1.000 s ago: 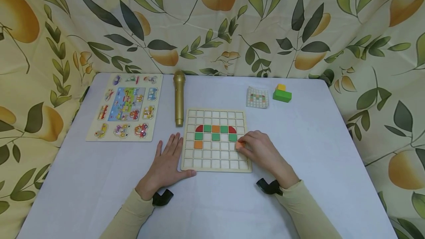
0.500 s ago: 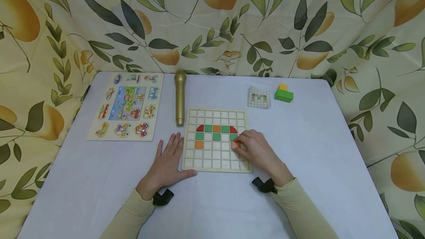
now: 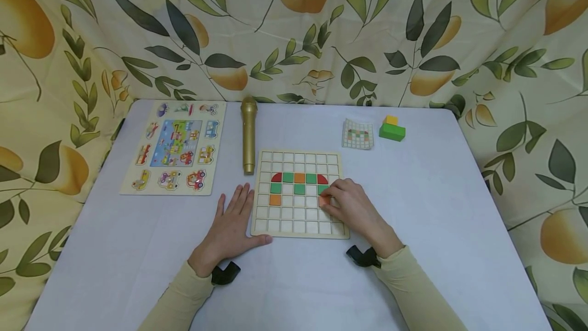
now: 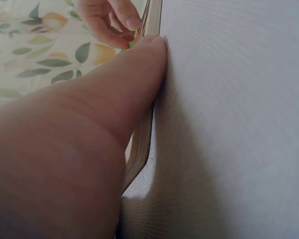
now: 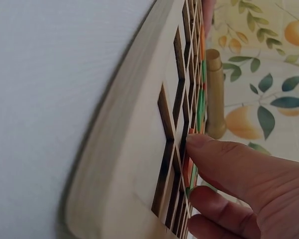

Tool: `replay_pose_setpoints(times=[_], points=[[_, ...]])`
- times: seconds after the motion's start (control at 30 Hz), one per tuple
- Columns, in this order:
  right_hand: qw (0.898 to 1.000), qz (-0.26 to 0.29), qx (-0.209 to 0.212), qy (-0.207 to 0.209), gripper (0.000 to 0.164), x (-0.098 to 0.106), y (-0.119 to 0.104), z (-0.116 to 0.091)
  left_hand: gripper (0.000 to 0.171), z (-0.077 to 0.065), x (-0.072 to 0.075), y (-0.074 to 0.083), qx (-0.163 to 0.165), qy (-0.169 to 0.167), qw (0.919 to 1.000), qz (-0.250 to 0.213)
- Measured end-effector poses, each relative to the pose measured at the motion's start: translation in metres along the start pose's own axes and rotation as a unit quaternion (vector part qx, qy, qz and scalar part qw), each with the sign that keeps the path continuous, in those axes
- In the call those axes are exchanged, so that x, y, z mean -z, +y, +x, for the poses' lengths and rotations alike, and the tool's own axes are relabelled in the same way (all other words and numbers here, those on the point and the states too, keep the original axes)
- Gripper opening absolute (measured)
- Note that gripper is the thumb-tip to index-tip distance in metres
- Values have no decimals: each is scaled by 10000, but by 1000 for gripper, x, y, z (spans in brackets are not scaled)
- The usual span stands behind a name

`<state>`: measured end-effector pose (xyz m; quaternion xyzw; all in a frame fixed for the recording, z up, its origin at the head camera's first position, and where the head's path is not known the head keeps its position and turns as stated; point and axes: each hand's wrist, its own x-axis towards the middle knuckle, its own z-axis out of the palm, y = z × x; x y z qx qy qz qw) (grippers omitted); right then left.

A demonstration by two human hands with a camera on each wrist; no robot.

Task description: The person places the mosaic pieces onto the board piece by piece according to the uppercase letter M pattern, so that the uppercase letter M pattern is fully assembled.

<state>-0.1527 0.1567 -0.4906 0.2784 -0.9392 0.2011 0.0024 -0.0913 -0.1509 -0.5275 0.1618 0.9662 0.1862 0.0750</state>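
Note:
A wooden grid board (image 3: 287,227) lies on the table with red, green and orange tiles in some of its cells. My right hand (image 3: 358,208) reaches over its right side and pinches an orange tile (image 3: 323,201) at a cell just below a green one. In the right wrist view, thumb and fingertips touch this tile (image 5: 188,169), which sits low in the grid. Flat beside the board's left edge rests my left hand (image 3: 231,229), fingers straight. Its thumb (image 4: 139,64) lies along the front edge in the left wrist view.
Behind the board stand a gold microphone (image 3: 248,137), a small pattern card (image 3: 357,135), and a green block (image 3: 392,132) with a yellow block (image 3: 391,120) by it. A vehicle picture puzzle (image 3: 174,144) lies at the left.
My right hand has shifted slightly left with the orange tile, which moved from the board's right margin into line under the green tile. My left hand has stayed still.

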Motion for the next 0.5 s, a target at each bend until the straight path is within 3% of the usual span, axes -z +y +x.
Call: replay_pose_setpoints(times=[0.5], points=[[9999,141,-19,69,24,-4,2,-4,118,1,-2,0,-40,17,10000,-5]])
